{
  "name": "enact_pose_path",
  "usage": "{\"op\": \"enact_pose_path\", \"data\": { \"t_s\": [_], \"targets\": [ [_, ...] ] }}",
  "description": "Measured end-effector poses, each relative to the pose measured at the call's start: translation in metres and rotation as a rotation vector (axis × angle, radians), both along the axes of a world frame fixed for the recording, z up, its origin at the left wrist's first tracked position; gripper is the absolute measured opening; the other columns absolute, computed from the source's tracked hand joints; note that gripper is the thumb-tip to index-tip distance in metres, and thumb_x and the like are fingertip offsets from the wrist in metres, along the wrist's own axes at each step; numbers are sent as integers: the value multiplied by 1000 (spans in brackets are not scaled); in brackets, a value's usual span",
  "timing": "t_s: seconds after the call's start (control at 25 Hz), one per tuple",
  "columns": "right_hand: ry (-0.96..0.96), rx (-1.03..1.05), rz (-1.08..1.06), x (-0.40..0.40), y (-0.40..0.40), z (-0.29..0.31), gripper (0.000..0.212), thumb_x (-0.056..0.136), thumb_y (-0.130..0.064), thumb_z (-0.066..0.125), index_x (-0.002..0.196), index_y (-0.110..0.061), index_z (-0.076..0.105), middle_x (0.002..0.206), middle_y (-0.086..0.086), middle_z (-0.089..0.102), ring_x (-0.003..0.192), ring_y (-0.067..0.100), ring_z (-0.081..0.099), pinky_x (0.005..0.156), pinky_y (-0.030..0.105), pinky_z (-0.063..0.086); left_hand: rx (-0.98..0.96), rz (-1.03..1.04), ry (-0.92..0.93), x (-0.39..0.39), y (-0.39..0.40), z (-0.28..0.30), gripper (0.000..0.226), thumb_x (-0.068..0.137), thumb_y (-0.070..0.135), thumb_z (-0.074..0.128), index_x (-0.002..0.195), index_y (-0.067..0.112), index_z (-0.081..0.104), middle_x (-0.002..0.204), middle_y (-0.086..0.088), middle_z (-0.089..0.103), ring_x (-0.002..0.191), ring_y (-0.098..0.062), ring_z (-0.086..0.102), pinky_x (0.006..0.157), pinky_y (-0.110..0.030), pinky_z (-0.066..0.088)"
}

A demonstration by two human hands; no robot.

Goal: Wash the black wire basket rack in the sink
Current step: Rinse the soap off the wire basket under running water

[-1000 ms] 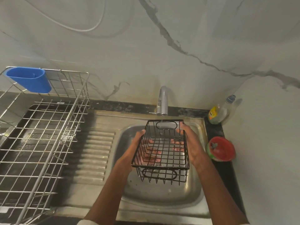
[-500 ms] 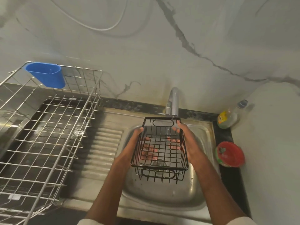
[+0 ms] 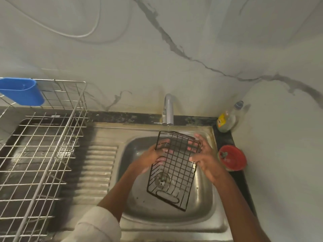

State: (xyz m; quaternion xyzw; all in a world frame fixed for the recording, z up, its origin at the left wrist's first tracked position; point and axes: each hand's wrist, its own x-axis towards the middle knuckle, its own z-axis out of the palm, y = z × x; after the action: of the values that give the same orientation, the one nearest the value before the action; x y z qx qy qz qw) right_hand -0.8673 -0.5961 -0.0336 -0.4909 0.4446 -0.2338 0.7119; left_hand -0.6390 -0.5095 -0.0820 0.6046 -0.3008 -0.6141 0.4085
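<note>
While tilted under tap [image 3: 168, 110], basket [image 3: 173, 165] grasped by left hand [image 3: 153, 154] and right hand [image 3: 206, 158]. Could slip from wet fingers, dropping into sink [image 3: 206, 215].

Two bare forearms reach up from the bottom edge of the head view, ending in the left hand [image 3: 151, 155] and the right hand [image 3: 205, 158]. Neither hand wears a glove, and no ring, watch or bracelet shows on either wrist. The left arm wears a pale cream sleeve [image 3: 95, 225] (a soft woven cloth, creased) pushed back near the elbow, its cuff folded into a thick band. The right forearm is uncovered up to the frame's edge.
</note>
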Motion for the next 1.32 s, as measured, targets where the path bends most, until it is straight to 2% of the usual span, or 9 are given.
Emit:
{"op": "enact_pose_path", "data": {
  "t_s": [0.08,0.2,0.32,0.52,0.68,0.8,1.0,1.16,1.32],
  "targets": [
    [106,-126,58,1,4,4,110,62,14,76,145,-50,44,150,-7,44,136,24,49,105,52,50,-18,-29,-213,2,-15,-7,30,111,17,55,140,21,63,122,2,75,120,-24,69,99,-32,55],
    [302,-336,75,11,8,12,104,64,1,89,145,-43,40,139,-18,47,129,10,49,103,36,47,11,75,-421,0,-40,-8,20,106,23,65,124,20,73,114,2,76,112,-18,71,106,-41,55],
    [378,-583,-76,27,19,10,94,63,-16,94,141,-31,43,125,-15,50,117,-1,51,97,24,49,-4,182,-390,-2,-63,-3,16,102,9,67,117,10,74,109,-7,79,103,-20,75,101,-41,60],
    [435,-711,-201,30,26,-1,89,62,-28,94,136,-25,45,125,-6,49,118,9,51,97,23,47,-181,264,-358,-7,-67,12,19,102,0,66,118,7,74,108,-3,80,91,-1,74,79,-17,56],
    [391,-753,-120,14,41,-2,90,59,-22,97,133,-19,46,122,-6,49,111,-1,53,85,2,40,-266,265,-420,-11,-50,23,44,99,-16,49,122,12,75,118,-9,78,102,-8,71,92,-26,58],
    [351,-713,-95,1,53,-6,90,59,-19,98,132,-22,45,118,-22,48,107,-4,57,80,8,48,-278,305,-448,-22,-38,28,44,96,-18,59,127,9,75,117,2,75,96,13,69,91,-11,54],
    [482,-758,-151,5,77,-3,91,58,-31,95,132,-26,42,115,-11,49,102,14,59,79,31,56,-245,355,-397,-41,-31,33,39,95,-12,68,130,6,70,120,-3,74,108,-14,69,92,-12,55],
    [503,-758,-110,13,85,-4,94,57,-42,91,134,-26,41,120,-5,51,104,17,61,78,43,60,-214,470,-427,-34,-12,28,35,97,-7,68,125,14,71,115,3,76,108,-15,72,93,-21,59],
    [518,-777,-91,30,90,-2,93,57,-43,94,132,-23,42,118,-8,47,104,8,53,81,28,53,-176,567,-407,-26,1,36,30,101,0,64,125,17,71,117,3,76,107,-6,70,104,-33,55]
  ]
}}
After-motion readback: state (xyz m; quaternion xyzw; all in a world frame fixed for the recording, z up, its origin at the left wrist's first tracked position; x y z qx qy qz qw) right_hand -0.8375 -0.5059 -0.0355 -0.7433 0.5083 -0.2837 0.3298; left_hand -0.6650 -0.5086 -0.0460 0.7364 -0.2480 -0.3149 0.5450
